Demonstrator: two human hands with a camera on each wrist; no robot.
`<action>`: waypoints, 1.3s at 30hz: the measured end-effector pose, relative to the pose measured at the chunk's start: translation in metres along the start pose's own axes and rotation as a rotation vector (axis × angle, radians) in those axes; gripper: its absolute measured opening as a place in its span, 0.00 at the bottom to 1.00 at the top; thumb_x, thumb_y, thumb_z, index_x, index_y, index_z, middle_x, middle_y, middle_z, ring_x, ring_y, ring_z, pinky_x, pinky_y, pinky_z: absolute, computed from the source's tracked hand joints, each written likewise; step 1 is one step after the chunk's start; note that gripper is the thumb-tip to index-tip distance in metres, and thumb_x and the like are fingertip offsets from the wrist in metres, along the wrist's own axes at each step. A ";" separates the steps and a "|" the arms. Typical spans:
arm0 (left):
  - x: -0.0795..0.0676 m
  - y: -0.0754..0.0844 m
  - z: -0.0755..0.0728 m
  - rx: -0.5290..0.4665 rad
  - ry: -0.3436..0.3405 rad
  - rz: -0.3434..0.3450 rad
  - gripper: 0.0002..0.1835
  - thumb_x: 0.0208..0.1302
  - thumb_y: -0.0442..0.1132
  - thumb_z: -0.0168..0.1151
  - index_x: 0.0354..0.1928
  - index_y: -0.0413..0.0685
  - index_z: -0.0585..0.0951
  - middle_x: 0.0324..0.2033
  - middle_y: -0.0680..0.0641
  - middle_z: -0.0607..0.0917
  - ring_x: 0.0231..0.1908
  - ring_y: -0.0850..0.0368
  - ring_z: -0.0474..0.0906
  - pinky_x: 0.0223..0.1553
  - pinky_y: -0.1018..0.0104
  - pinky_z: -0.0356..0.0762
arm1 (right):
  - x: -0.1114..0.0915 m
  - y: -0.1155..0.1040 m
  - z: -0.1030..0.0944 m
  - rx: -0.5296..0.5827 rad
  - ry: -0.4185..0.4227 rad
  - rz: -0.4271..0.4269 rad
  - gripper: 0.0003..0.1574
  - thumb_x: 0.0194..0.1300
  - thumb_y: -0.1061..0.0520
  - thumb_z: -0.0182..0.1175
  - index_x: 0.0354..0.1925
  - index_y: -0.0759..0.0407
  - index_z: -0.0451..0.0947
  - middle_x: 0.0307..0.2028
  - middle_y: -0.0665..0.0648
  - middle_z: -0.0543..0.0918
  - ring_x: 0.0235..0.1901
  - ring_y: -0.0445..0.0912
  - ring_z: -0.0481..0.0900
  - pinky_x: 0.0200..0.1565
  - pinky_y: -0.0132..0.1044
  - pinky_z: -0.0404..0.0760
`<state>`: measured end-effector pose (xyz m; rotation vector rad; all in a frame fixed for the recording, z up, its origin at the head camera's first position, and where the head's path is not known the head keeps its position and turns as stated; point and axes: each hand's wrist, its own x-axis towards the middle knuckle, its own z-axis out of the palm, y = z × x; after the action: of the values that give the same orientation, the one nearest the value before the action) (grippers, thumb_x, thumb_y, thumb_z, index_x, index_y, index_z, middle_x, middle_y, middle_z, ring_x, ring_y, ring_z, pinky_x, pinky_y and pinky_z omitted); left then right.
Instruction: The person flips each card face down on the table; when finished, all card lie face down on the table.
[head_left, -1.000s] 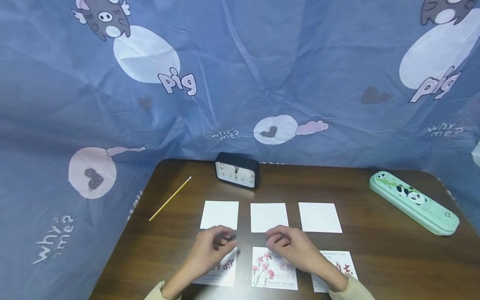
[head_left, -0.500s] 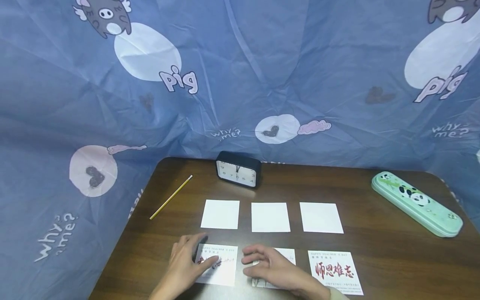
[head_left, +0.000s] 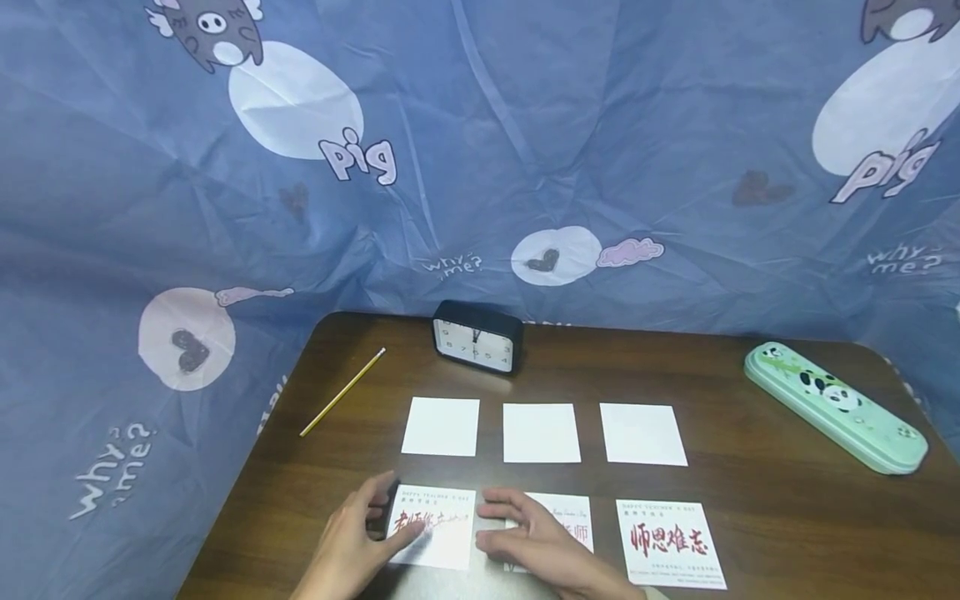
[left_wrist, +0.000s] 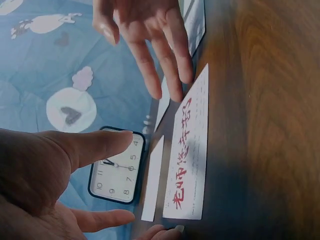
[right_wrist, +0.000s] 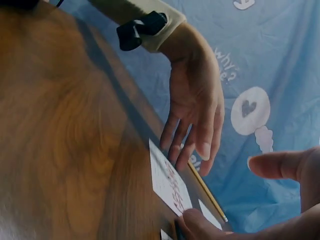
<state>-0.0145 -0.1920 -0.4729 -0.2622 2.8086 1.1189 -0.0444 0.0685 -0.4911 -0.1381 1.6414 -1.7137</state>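
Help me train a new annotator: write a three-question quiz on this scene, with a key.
All questions use the head view.
1. How many blank white cards lie in the far row?
2. True or false: the clock stands between the pencil and the pencil case.
3. Which of the near row's printed cards does the right hand hide most?
A) left
B) middle
C) right

Key: 1: three. 2: true. 3: B.
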 end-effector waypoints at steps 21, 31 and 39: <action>-0.011 0.001 0.011 -0.091 0.022 0.023 0.45 0.51 0.47 0.84 0.68 0.36 0.75 0.56 0.38 0.86 0.49 0.48 0.86 0.44 0.63 0.89 | 0.005 0.002 0.011 0.190 0.087 -0.004 0.44 0.71 0.62 0.58 0.75 0.77 0.51 0.69 0.75 0.68 0.55 0.49 0.84 0.59 0.48 0.87; -0.020 0.011 0.021 0.122 0.061 0.046 0.40 0.60 0.64 0.72 0.68 0.49 0.77 0.54 0.40 0.85 0.52 0.42 0.84 0.51 0.44 0.82 | 0.011 -0.001 0.014 0.213 0.078 -0.040 0.40 0.72 0.60 0.59 0.73 0.76 0.58 0.61 0.68 0.79 0.46 0.44 0.86 0.52 0.37 0.88; -0.026 0.018 0.030 0.136 0.010 0.055 0.42 0.61 0.67 0.69 0.68 0.46 0.77 0.60 0.39 0.83 0.60 0.38 0.80 0.59 0.36 0.79 | 0.022 -0.003 0.020 0.177 0.025 -0.055 0.25 0.75 0.60 0.56 0.63 0.74 0.70 0.50 0.62 0.87 0.45 0.44 0.89 0.53 0.37 0.89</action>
<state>0.0089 -0.1555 -0.4780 -0.1794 2.9010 0.9332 -0.0509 0.0395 -0.4942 -0.0771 1.5080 -1.9001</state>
